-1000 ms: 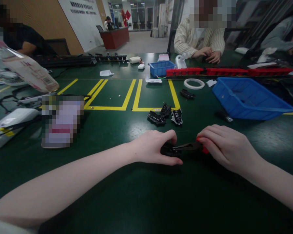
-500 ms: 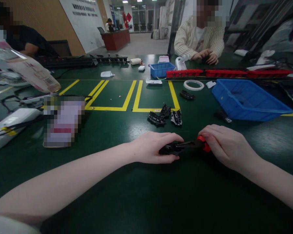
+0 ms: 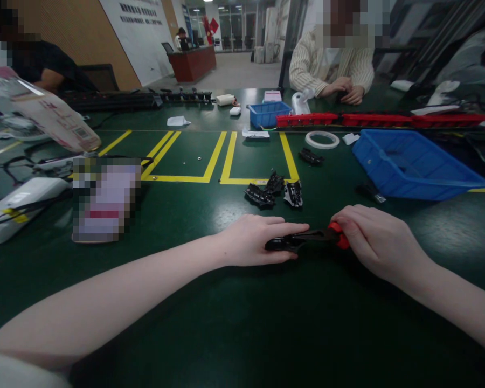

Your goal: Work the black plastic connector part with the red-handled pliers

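My left hand (image 3: 262, 241) is closed around a small black plastic part (image 3: 281, 244), thumb and fingers on its two sides. My right hand (image 3: 378, 237) grips the red handles of a pair of pliers (image 3: 325, 235). The dark jaws point left and meet the black part near my left fingertips; whether they bite on it I cannot tell. Just beyond my hands lie three similar black parts (image 3: 260, 195), close together on the green table (image 3: 242, 323). Another black part (image 3: 311, 156) rests farther back.
A blue bin (image 3: 420, 167) stands at right, with a roll of white tape (image 3: 322, 140) beside it. At left are a phone (image 3: 107, 202), a white device with cables (image 3: 24, 207) and a tilted bottle (image 3: 59, 118). Red strips (image 3: 383, 119) run across the back; a person (image 3: 331, 64) sits opposite.
The pliers' jaws and the black part have turned slightly in my hands. My left fingers are stretched a little farther along the jaws; my right hand keeps its grip.
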Demonstrator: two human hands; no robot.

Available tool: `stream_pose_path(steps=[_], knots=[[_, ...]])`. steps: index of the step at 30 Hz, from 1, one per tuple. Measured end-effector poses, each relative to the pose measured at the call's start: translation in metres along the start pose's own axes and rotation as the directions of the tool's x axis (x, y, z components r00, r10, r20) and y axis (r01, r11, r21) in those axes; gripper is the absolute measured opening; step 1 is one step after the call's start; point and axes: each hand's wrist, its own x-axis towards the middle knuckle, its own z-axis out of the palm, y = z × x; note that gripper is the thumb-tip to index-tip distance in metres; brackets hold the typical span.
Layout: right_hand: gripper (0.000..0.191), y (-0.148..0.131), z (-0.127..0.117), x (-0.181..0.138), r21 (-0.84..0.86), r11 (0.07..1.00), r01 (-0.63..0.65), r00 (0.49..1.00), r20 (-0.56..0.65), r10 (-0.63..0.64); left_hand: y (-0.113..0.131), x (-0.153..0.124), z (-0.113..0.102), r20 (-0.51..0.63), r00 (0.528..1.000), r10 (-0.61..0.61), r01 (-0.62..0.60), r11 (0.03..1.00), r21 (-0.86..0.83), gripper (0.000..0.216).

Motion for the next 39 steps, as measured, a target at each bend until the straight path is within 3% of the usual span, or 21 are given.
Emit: stream_pose_path(steps=[17, 27, 39], knots=[[0.03, 0.0027, 0.0016, 0.0005, 0.012, 1.0, 0.027, 0.999, -0.017, -0.027, 0.0004, 0.0, 0.0016, -0.02, 0.999, 0.026, -0.026, 1.0, -0.003, 0.05], [0.026, 0.0066, 0.0027, -0.0017, 0.059, 0.998, -0.009, 1.0, 0.011, 0.009, 0.0022, 0.0014, 0.0009, -0.049, 0.998, -0.043, 0.044, 0.999, 0.012, 0.036], [0.028, 0.0083, 0.0, -0.0007, 0.049, 0.999, -0.006, 1.0, 0.014, 0.005, 0.0025, 0.0011, 0.0001, -0.07, 0.997, -0.031, 0.031, 0.999, -0.011, 0.035]])
